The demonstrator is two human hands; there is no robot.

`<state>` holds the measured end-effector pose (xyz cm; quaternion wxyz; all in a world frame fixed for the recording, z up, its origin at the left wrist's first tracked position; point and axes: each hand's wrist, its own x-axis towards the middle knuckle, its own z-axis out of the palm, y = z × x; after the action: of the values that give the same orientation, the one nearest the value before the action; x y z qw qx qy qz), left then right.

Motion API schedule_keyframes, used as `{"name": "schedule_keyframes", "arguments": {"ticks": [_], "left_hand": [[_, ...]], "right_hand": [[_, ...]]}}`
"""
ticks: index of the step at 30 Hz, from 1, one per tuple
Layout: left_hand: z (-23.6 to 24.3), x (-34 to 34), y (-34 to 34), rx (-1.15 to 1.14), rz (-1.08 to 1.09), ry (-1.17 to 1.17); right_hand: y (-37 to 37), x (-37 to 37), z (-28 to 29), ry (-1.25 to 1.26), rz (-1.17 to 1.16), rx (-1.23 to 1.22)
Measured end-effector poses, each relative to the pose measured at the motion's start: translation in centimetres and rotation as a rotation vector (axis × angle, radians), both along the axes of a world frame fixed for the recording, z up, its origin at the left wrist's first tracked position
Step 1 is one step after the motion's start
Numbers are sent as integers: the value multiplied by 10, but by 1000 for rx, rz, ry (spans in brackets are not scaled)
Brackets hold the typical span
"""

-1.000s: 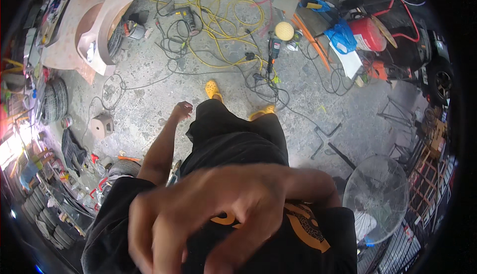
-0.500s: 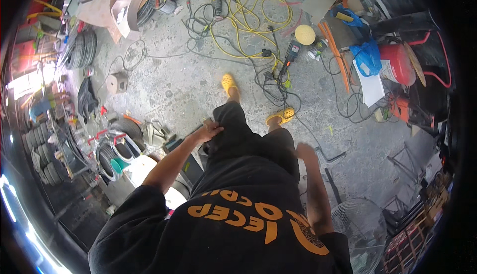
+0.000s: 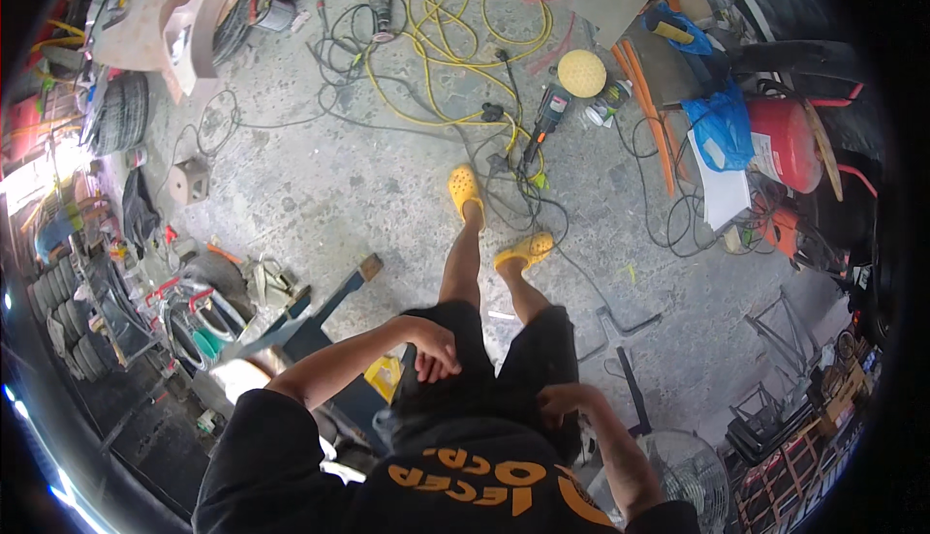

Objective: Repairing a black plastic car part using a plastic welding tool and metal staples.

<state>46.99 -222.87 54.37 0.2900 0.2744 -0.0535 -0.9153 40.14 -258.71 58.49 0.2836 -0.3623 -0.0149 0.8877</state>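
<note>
- The dark shorts (image 3: 533,350) are in the lower middle of the frame, with both hands close against them.
- The left hand (image 3: 434,348) lies over the shorts just left of the lower middle; its fingers are loosely bent and a little apart, with nothing seen between them.
- The right hand (image 3: 564,401) is at the other side of the shorts, its fingertips against the cloth; I cannot tell whether they pinch it.
- A black shirt (image 3: 378,505) with orange print fills the bottom edge.
- A dark stand (image 3: 334,306) juts out beside the left forearm, lower left of centre.
- Yellow clogs (image 3: 463,185) are on the feet, around the middle of the frame, on a worn grey concrete floor (image 3: 291,234).
- A dark cross-shaped wrench (image 3: 635,389) lies right of the legs, near a round wire fan guard (image 3: 688,486) at the lower right.
- Above the feet, a power tool (image 3: 549,118) lies beside a round yellow pad (image 3: 581,73).
- A yellow cord (image 3: 421,26) tangles across the upper middle, near a drill (image 3: 381,11).
- Upper right: orange strips (image 3: 649,113), a blue plastic bag (image 3: 722,127) and a red bucket (image 3: 787,147).
- Upper left: a pale curved panel (image 3: 145,16), with tyres (image 3: 121,113) below it.
</note>
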Motion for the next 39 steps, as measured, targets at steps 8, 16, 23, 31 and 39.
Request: {"name": "schedule_keyframes", "arguments": {"ticks": [8, 16, 23, 31, 39], "left_hand": [[-331, 162, 71, 421, 739, -1479], [-563, 296, 83, 272, 697, -1998], [-597, 374, -114, 360, 460, -2054], [-601, 394, -36, 243, 1362, -1990], [-497, 372, 92, 167, 2012, -1541]], "right_hand": [[74, 133, -217, -846, -275, -192], [184, 188, -435, -1027, -884, -63], [156, 230, -507, -1309, -658, 212], [58, 237, -587, -1316, -335, -9], [89, 201, -648, -965, -689, -311]]}}
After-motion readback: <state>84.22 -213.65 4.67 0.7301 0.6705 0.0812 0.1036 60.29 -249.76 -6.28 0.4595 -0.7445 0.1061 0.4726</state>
